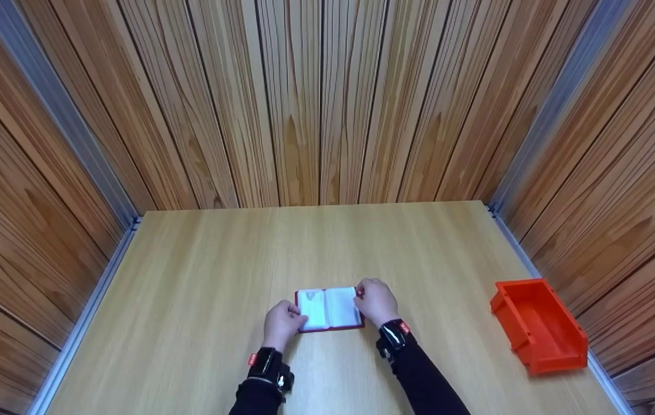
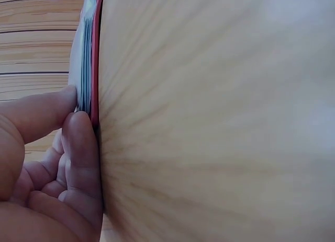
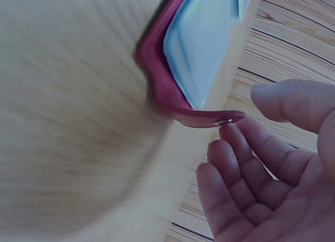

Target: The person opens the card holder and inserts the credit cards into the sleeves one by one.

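Note:
A small red card holder (image 1: 343, 308) lies spread open on the table, with clear plastic sleeves (image 3: 201, 48) inside. My left hand (image 1: 282, 325) is at its left edge; in the left wrist view the thumb and forefinger pinch the corner of the stacked sleeves (image 2: 82, 59) and cover. My right hand (image 1: 377, 301) is at the right edge. In the right wrist view a short red strap (image 3: 201, 118) with a metal snap (image 3: 223, 122) sticks out from the cover. The right fingertips touch it from behind, while the thumb stands apart from it.
An orange-red plastic bin (image 1: 540, 325) stands at the right side of the wooden table (image 1: 200, 271), close to the metal edge rail. Wood-plank walls (image 1: 304, 104) enclose the table at the back and on both sides.

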{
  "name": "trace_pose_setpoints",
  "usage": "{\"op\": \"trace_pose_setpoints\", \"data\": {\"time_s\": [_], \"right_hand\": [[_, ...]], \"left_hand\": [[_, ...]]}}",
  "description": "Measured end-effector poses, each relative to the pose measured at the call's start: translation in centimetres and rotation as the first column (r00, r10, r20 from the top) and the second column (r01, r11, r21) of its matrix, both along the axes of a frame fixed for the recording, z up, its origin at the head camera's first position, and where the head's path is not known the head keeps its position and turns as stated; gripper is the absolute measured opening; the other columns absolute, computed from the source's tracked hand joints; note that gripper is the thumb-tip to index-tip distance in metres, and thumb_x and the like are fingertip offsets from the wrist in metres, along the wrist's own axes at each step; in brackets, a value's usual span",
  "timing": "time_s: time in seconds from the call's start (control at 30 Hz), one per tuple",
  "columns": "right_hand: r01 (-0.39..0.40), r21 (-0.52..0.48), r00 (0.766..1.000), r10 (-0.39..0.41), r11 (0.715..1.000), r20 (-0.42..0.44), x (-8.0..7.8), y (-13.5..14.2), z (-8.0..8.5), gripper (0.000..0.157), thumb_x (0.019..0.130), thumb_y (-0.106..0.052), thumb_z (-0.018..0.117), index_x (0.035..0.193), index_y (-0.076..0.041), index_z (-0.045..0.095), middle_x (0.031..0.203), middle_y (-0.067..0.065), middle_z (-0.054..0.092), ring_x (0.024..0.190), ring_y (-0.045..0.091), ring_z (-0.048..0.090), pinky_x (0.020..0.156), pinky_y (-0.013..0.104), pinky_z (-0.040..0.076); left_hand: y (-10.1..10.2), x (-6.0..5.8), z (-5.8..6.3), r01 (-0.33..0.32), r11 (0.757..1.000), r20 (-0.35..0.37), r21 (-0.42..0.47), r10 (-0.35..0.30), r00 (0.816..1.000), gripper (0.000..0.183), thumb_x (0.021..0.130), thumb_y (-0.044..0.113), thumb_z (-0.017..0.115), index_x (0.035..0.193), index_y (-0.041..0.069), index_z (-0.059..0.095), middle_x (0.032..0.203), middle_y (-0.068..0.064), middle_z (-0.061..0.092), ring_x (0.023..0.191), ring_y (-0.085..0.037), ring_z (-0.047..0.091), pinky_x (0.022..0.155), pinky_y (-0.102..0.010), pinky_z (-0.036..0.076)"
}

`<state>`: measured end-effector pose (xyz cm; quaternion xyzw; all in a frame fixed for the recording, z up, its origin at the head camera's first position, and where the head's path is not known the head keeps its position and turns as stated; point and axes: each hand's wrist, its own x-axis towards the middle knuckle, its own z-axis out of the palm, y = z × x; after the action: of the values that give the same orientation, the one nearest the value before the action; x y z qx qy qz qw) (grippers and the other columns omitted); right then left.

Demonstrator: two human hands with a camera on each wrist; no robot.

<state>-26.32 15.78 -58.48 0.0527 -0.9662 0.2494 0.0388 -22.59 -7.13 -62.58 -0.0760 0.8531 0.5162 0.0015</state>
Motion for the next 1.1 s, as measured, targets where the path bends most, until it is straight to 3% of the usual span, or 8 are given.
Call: {"op": "trace_pose_setpoints", "data": {"time_s": [0.37,0.63,1.1], "right_hand": [[0.01,-0.042,1.0,-0.01,0.999,0.006,-0.1,1.2,-0.4,0.011,0.082,-0.006,0.074,0.088,-0.002,0.065,0.081,0.006,0.057,0.077,0.025,0.058,0.071,0.041,0.048],[0.027,-0.031,0.999,-0.028,0.999,-0.035,-0.4,2.3,-1.3,0.007,0.08,-0.001,0.07,0.086,0.0,0.065,0.081,0.01,0.062,0.08,0.028,0.061,0.073,0.044,0.05],[0.03,-0.045,0.999,-0.029,0.999,0.028,-0.8,3.4,-2.4,0.008,0.079,0.001,0.07,0.085,0.001,0.066,0.079,0.01,0.062,0.077,0.027,0.06,0.073,0.043,0.048]], "left_hand": [[0.1,-0.1,0.0,-0.011,1.0,0.029,-0.007,0.011,1.0,0.021,0.078,0.003,0.078,0.086,0.004,0.059,0.073,-0.003,0.059,0.066,-0.016,0.057,0.057,-0.028,0.049],[0.0,0.0,0.0,-0.004,0.999,-0.036,-0.033,0.002,0.999,0.02,0.076,0.002,0.078,0.084,0.002,0.06,0.071,-0.001,0.059,0.062,-0.014,0.056,0.056,-0.028,0.048],[0.0,-0.1,0.0,-0.007,1.0,-0.007,-0.025,0.007,1.0,0.02,0.077,0.003,0.078,0.085,0.002,0.06,0.072,-0.003,0.059,0.06,-0.014,0.056,0.054,-0.028,0.049]]}}
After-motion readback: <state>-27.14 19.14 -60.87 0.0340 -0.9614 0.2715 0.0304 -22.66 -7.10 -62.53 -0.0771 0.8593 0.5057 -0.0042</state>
